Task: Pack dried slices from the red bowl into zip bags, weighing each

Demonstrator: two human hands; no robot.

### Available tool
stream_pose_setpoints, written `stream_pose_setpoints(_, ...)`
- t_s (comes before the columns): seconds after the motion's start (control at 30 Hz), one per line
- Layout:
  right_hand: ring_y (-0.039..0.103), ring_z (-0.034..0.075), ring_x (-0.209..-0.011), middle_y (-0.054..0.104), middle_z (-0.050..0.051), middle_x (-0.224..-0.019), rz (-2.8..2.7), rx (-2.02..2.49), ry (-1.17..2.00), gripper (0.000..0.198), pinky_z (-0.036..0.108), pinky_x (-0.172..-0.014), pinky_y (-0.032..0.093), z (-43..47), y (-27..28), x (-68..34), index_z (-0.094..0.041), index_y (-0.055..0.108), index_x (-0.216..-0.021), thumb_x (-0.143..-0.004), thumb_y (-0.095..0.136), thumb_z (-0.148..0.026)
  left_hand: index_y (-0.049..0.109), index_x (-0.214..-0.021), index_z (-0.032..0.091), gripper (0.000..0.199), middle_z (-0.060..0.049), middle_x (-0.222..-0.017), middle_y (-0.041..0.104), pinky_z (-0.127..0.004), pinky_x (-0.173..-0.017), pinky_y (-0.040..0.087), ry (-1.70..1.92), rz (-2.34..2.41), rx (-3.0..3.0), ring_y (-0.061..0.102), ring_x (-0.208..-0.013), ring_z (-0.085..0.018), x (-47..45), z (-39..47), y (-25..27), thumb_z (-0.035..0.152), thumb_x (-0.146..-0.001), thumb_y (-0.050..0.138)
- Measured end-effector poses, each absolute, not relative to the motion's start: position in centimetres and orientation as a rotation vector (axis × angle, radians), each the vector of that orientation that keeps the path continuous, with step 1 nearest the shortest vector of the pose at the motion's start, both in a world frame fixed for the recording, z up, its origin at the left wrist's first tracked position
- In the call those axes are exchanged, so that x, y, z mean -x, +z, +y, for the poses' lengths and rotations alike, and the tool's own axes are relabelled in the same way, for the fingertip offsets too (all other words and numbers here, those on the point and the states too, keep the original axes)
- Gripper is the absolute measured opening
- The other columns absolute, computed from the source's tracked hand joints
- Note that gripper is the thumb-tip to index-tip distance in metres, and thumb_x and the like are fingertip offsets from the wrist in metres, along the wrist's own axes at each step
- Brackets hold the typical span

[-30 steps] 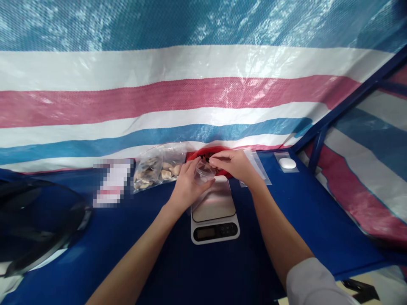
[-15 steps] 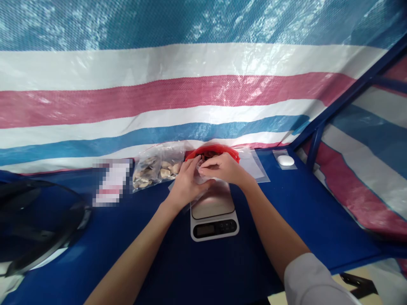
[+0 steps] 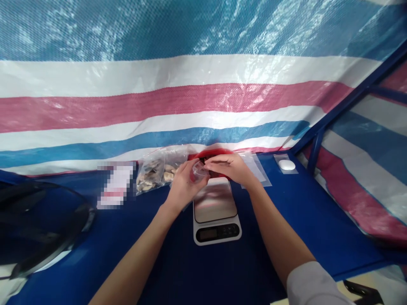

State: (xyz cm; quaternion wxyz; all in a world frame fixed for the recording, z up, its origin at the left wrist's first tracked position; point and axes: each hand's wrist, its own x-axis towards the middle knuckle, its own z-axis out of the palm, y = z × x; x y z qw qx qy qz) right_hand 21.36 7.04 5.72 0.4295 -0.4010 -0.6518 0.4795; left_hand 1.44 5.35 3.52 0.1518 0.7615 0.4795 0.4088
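My left hand [image 3: 185, 185] curls around a small clear plastic bag [image 3: 199, 170], whose rounded mouth shows between thumb and fingers. My right hand [image 3: 231, 168] has its fingertips together at the right edge of that bag, seemingly pinching it. Both hands are over the far end of a white kitchen scale [image 3: 216, 203] with a shiny plate and a dark display strip. Just behind them is a red bag [image 3: 218, 151] with dark contents, partly hidden by my right hand. Left of my left hand lies a clear bag of dried slices [image 3: 152, 173].
Flat clear bags [image 3: 262, 171] lie right of the red bag, with a white oval object [image 3: 286, 164] farther right. A blurred-out paper [image 3: 116, 184] and a large dark round object [image 3: 41, 228] are on the left. Striped sheeting [image 3: 190, 97] rises behind the blue table [image 3: 127, 245].
The bag's mouth now shows rounder and wider between my hands. My right hand sits slightly farther right, and the view has tilted a little upward.
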Motion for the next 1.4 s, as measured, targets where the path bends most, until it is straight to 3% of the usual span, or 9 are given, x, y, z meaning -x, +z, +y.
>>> stream_pose_setpoints(0.4, 0.071, 0.022, -0.091, 0.079, 0.002, -0.102, -2.349, 1.363, 0.509, 0.02, 0.029, -0.075, 0.049, 11.7, 3.3, -22.0, -0.027, 0.081, -0.098, -0.09, 0.063, -0.028, 0.06, -0.133, 0.016, 0.065, -0.016, -0.126, 0.069, -0.047, -0.099, 0.054, 1.134, 1.432, -2.18, 0.068, -0.112, -0.032, 0.9, 6.8, 3.0, 0.051, -0.08, 0.075)
stream_pose_setpoints(0.8, 0.067, 0.025, -0.111, 0.075, 0.002, -0.119, -2.556, 1.305, 0.336, 0.023, 0.03, -0.082, 0.05, 11.4, 1.8, -21.5, -0.028, 0.078, -0.108, -0.087, 0.07, -0.033, 0.063, -0.13, 0.014, 0.066, -0.015, -0.122, 0.072, -0.045, -0.095, 0.057, 1.147, 1.447, -2.122, 0.07, -0.109, -0.033, 1.2, 6.8, 3.2, 0.053, -0.079, 0.076)
stream_pose_setpoints(0.97, 0.066, 0.022, -0.115, 0.074, 0.001, -0.122, -2.6, 1.351, 0.303, 0.022, 0.029, -0.088, 0.049, 11.3, 1.7, -21.3, -0.029, 0.077, -0.109, -0.092, 0.063, -0.033, 0.064, -0.13, 0.014, 0.064, -0.015, -0.124, 0.071, -0.044, -0.095, 0.057, 1.155, 1.418, -2.154, 0.07, -0.11, -0.032, 1.1, 6.8, 3.1, 0.051, -0.079, 0.077)
stream_pose_setpoints(1.23, 0.065, 0.022, -0.117, 0.072, 0.001, -0.127, -2.576, 1.43, 0.186, 0.025, 0.029, -0.079, 0.049, 11.1, 2.1, -21.3, -0.028, 0.075, -0.113, -0.095, 0.058, -0.03, 0.063, -0.132, 0.016, 0.063, -0.014, -0.123, 0.071, -0.045, -0.096, 0.056, 1.161, 1.375, -2.124, 0.07, -0.109, -0.031, 0.9, 6.6, 3.4, 0.05, -0.08, 0.076)
stream_pose_setpoints(1.4, 0.064, 0.023, -0.118, 0.072, 0.002, -0.127, -2.6, 1.359, 0.186, 0.028, 0.03, -0.082, 0.05, 10.5, 2.5, -20.6, -0.026, 0.074, -0.117, -0.095, 0.06, -0.034, 0.065, -0.129, 0.017, 0.061, -0.013, -0.124, 0.071, -0.046, -0.099, 0.055, 1.17, 1.385, -2.095, 0.069, -0.111, -0.032, 1.0, 6.7, 3.4, 0.051, -0.079, 0.076)
